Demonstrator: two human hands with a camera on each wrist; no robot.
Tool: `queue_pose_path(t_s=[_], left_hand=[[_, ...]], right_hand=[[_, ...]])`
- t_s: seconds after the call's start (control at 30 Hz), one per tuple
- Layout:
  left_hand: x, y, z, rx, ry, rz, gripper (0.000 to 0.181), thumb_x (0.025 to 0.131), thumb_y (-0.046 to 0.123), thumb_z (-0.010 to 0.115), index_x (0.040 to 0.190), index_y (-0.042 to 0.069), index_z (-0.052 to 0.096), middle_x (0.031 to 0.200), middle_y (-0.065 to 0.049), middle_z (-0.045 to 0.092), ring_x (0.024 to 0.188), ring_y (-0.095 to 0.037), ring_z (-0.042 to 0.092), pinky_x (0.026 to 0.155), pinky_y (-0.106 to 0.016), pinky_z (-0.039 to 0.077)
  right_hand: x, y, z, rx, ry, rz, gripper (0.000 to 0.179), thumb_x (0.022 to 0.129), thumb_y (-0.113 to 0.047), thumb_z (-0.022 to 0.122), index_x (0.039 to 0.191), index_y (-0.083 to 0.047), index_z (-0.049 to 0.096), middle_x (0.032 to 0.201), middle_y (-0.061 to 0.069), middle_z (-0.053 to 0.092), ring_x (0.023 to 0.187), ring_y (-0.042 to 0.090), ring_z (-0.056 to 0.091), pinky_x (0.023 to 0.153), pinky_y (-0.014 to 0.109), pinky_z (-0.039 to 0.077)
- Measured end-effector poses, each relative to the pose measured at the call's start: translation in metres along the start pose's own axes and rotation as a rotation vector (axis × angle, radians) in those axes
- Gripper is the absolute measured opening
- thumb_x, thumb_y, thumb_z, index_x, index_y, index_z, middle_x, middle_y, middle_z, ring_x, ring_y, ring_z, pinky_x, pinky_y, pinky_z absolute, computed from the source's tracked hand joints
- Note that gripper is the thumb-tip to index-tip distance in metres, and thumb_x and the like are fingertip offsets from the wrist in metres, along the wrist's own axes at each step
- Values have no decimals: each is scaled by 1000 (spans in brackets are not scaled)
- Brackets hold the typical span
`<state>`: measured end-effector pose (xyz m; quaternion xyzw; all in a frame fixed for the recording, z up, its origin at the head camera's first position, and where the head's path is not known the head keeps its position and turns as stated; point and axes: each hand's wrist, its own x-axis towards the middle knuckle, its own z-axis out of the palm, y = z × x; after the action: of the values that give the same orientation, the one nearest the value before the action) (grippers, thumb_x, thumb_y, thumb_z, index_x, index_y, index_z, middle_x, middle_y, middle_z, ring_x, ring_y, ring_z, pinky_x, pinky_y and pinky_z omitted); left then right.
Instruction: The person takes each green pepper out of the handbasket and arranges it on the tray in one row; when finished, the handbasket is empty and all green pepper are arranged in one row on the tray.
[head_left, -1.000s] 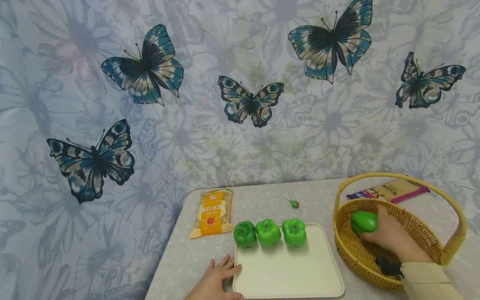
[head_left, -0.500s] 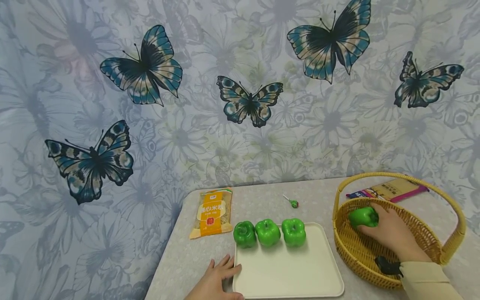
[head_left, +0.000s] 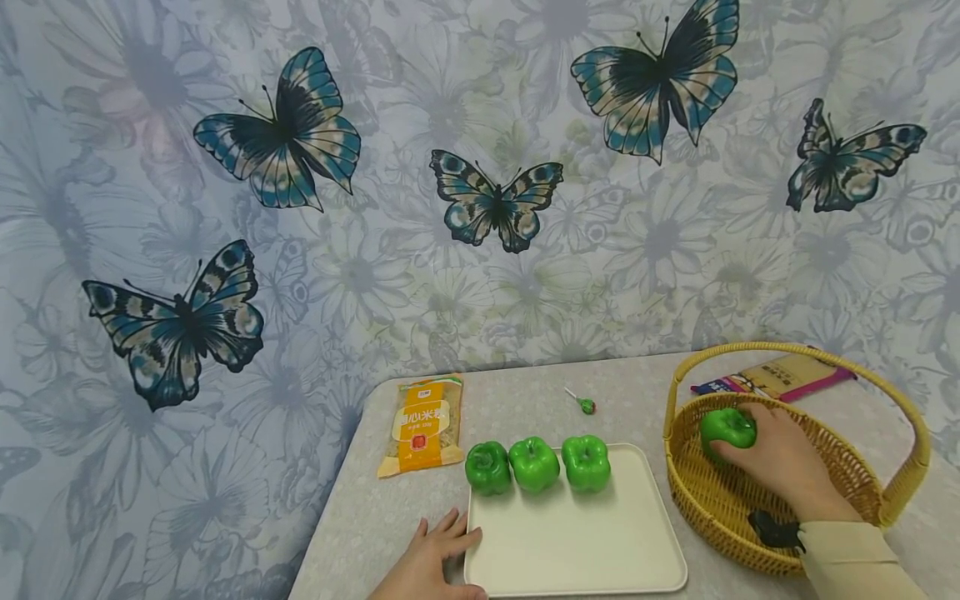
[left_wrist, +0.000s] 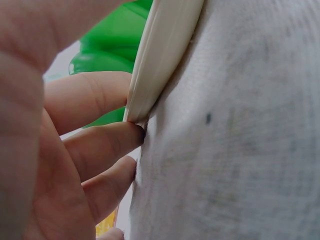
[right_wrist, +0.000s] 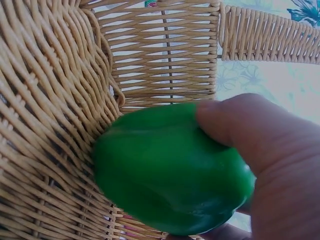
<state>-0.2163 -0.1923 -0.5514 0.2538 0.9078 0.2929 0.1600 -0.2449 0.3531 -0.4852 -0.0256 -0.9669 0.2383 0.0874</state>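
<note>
In the wicker basket (head_left: 705, 517) at the right, my right hand (head_left: 783, 458) grips a green bell pepper (head_left: 726, 431), thumb on its near side. The right wrist view has this bell pepper (right_wrist: 170, 165) low against the woven wicker, with the thumb pressing one end. My left hand (head_left: 431, 558) rests by the left edge of a cream tray (head_left: 577, 542). Its extended fingers (left_wrist: 102, 145) touch the tray's rim in the left wrist view. Three green bell peppers stand in a row along the tray's back: left (head_left: 489, 468), middle (head_left: 535, 464) and right (head_left: 587, 463).
A yellow-orange food packet (head_left: 422, 425) lies left of the tray, at the back. A lollipop (head_left: 583, 404) lies behind the peppers. Another packet (head_left: 780, 377) lies behind the basket, whose tall handle (head_left: 911, 417) arches over it. A butterfly-patterned wall backs the table.
The bell pepper in my right hand has turned from lying sideways to stem end up, staying inside the basket. The left hand and the three peppers have kept their places.
</note>
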Motion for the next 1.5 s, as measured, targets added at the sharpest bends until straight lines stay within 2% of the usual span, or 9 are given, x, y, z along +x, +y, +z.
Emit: queue_pose_path(t_s=[0.37,0.67,1.13,1.33,1.5], left_hand=[[0,0,-1,-12,-5,-12,77,83,52,83,146,14,61,156,-28,45,147,-56,31,105,-87,10],[0,-1,0,-6,1,-4,77,82,53,83,146,15,61,155,-28,45,147,-56,32,105,-88,10],[1,0,-1,-34,-9,-26,78,83,54,82,146,14,60,156,-27,44,148,-56,29,106,-87,7],[3,0,0,-37,-16,-26,75,84,51,83,146,14,61,155,-28,45,147,-57,30,104,-88,8],[0,-3,-2,-36,-18,-17,74,85,51,81,146,15,60,155,-28,45,148,-57,29,104,-88,8]], right_hand=[[1,0,0,17,-34,10,97,85,-54,80,140,16,41,115,41,50,90,44,61,67,52,55],[3,3,2,33,-66,-15,90,85,-43,80,137,16,37,114,42,51,93,45,62,70,55,55],[6,3,2,28,-43,-21,95,85,-52,79,137,17,41,117,40,55,92,42,63,68,51,55],[2,-4,-3,33,-27,-21,100,87,-60,74,141,17,40,121,41,56,94,43,64,68,51,55],[0,-19,-10,47,-4,-50,102,89,-62,72,147,14,37,129,42,52,96,46,63,67,51,54]])
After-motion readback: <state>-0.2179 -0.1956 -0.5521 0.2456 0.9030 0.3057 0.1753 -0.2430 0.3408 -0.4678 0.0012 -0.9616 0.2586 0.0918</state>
